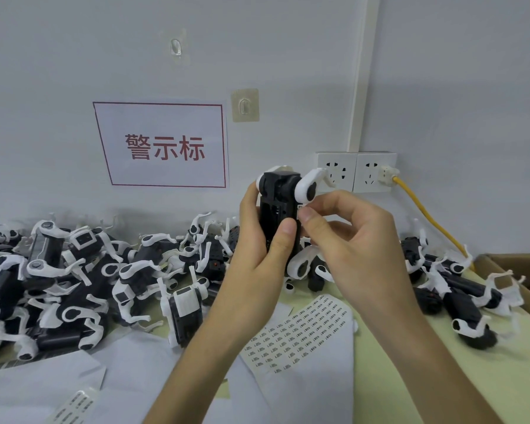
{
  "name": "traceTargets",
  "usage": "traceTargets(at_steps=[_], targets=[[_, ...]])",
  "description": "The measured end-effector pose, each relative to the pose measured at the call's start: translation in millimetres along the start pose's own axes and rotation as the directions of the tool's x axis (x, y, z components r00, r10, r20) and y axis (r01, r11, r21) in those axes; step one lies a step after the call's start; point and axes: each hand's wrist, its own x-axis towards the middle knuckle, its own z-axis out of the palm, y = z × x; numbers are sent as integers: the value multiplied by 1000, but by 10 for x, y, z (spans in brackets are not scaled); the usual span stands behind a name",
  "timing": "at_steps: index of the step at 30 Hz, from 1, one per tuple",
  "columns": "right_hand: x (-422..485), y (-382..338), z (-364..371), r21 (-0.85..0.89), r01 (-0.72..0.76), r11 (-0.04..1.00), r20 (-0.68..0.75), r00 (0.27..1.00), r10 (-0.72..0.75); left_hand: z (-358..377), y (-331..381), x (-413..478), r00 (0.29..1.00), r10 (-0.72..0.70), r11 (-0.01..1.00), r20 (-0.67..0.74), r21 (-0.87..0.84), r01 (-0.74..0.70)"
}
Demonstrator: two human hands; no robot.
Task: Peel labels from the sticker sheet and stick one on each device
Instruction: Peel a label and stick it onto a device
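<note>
Pressing a label (299,207) onto the device (277,209) I hold up in front of me.

The black-and-white device stands upright, above the surface (441,362), with my left hand (257,240) wrapped round its body and the thumb laid across its front. My right hand (349,240) pinches thumb and forefinger at the device's right edge, where a small white label shows; it is mostly hidden, so I cannot tell whether it is fully stuck down. I judge this to be the sticking step. Next I would rub the label flat, set this device aside, and reach down for the sticker sheet (300,328), which lies on the surface just below my wrists with many labels left. Then I would take another from the pile of devices (74,276) on my left; more lie to my right, near a cardboard box (517,264).
</note>
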Motion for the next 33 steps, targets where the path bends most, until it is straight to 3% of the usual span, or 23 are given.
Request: traceTargets(at_steps=[7,12,15,19,21,26,33], targets=[[-1,-5,-15,61,-81,995,-16,996,82,-20,39,6,998,34,999,45,37,-36],[68,56,-62,279,-274,921,179,957,230,-71,52,-7,990,-115,988,81,-93,122],[91,75,-72,340,-256,905,230,956,184,-84,47,-7,973,-213,959,90,-172,225],[72,85,-34,197,-118,973,157,984,87,-56,57,-25,967,-211,961,144,-153,232],[75,87,-30,227,-88,970,178,983,47,-57,68,-35,962,-209,963,178,-136,234],[145,119,-143,345,-145,927,353,936,14,-97,105,-33,946,-207,961,250,-129,244],[153,217,-189,335,-136,933,429,903,-22,-107,99,-32,937,-269,948,224,-112,298]])
